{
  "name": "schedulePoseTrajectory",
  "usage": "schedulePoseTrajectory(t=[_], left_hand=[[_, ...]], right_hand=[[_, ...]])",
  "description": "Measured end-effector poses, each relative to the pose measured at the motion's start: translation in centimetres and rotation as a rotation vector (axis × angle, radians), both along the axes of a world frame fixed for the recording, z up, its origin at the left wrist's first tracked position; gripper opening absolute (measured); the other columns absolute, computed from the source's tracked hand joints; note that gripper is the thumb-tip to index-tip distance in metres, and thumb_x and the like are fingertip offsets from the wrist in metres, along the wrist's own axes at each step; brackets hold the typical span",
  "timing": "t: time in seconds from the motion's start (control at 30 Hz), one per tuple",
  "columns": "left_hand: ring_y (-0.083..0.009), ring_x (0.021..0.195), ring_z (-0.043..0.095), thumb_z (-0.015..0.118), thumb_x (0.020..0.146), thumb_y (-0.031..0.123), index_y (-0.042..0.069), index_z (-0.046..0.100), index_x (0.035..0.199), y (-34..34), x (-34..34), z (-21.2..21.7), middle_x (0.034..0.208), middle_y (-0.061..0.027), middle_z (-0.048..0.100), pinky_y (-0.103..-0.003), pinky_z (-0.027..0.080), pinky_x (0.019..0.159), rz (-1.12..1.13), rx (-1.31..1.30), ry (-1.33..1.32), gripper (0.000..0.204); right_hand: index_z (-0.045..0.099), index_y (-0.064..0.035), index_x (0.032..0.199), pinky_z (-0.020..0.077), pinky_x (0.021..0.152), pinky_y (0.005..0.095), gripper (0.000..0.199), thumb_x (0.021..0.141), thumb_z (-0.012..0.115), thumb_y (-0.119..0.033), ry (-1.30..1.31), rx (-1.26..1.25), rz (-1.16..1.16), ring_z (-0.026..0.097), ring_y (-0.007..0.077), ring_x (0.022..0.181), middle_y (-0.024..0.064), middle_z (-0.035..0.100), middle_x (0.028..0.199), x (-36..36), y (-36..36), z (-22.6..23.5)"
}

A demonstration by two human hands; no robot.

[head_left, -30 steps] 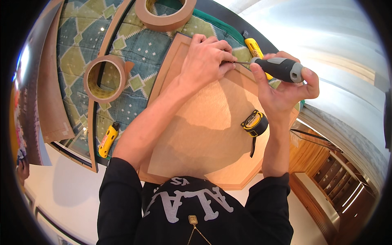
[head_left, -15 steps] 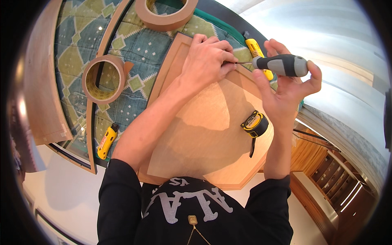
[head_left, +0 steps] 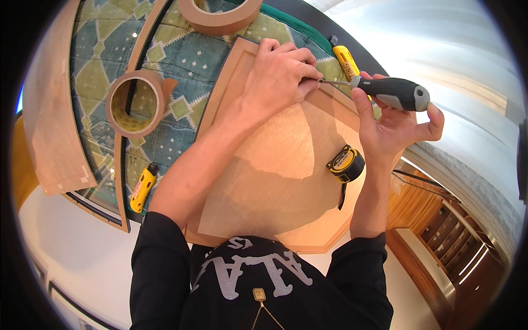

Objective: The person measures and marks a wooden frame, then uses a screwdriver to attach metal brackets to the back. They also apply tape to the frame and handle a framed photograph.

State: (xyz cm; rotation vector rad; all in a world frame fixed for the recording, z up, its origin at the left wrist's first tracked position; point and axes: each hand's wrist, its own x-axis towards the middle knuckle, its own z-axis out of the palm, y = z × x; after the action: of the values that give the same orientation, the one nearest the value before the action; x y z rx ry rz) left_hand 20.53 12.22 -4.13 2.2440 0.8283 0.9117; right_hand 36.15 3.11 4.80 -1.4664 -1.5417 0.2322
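Yr L hand hides the tip of the screwdriver & whatever it meets at the edge of the panel, so you can't tell contact there; yr R hand + the screwdriver block the near end of the far yellow cutter. Top edge of view cuts off the far tape roll, yr L forearm covers pt of the panel, & bits on the R-side shelves are too small/blurry to ID.
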Motion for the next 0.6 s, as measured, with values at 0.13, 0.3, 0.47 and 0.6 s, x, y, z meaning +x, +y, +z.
schedulePoseTrajectory(t=[0.13,0.3,0.47,0.6], left_hand=[[-0.0141,0.089,0.061,0.081,0.072,0.024,0.019,0.080,0.084,0.0,-0.1,0.0,0.092,0.0064,0.070,-0.038,0.035,0.087,-0.014,0.001,0.020,0.013],[-0.0139,0.089,0.060,0.082,0.072,0.025,0.019,0.080,0.085,0.0,-0.1,0.0,0.092,0.0065,0.069,-0.038,0.035,0.086,-0.009,0.030,0.021,0.015],[-0.0140,0.089,0.061,0.082,0.072,0.024,0.018,0.080,0.085,-0.1,-0.1,0.4,0.092,0.0064,0.069,-0.038,0.035,0.087,0.000,0.013,0.018,0.014],[-0.0141,0.088,0.061,0.082,0.072,0.023,0.018,0.080,0.084,-0.1,0.0,0.3,0.093,0.0063,0.069,-0.038,0.036,0.088,-0.002,-0.010,0.006,0.013]], right_hand=[[0.016,-0.0214,0.126,0.0641,0.080,0.0367,0.090,0.073,0.082,0.010,-0.073,0.077,-0.072,0.070,0.0258,0.090,0.0205,0.057,0.115,0.1,0.0,-0.9],[0.018,-0.0185,0.125,0.0637,0.076,0.0357,0.089,0.072,0.084,0.008,-0.142,0.114,-0.033,0.068,0.0260,0.092,0.0202,0.053,0.116,0.1,0.3,-0.7],[0.018,-0.0225,0.124,0.0624,0.085,0.0398,0.090,0.071,0.084,0.008,-0.011,0.049,0.029,0.069,0.0281,0.097,0.0200,0.054,0.115,-0.3,-0.1,0.5],[0.023,-0.0194,0.121,0.0600,0.078,0.0371,0.082,0.073,0.084,0.007,-0.186,-0.023,-0.017,0.068,0.0264,0.092,0.0203,0.057,0.114,1.2,-0.6,2.1]])
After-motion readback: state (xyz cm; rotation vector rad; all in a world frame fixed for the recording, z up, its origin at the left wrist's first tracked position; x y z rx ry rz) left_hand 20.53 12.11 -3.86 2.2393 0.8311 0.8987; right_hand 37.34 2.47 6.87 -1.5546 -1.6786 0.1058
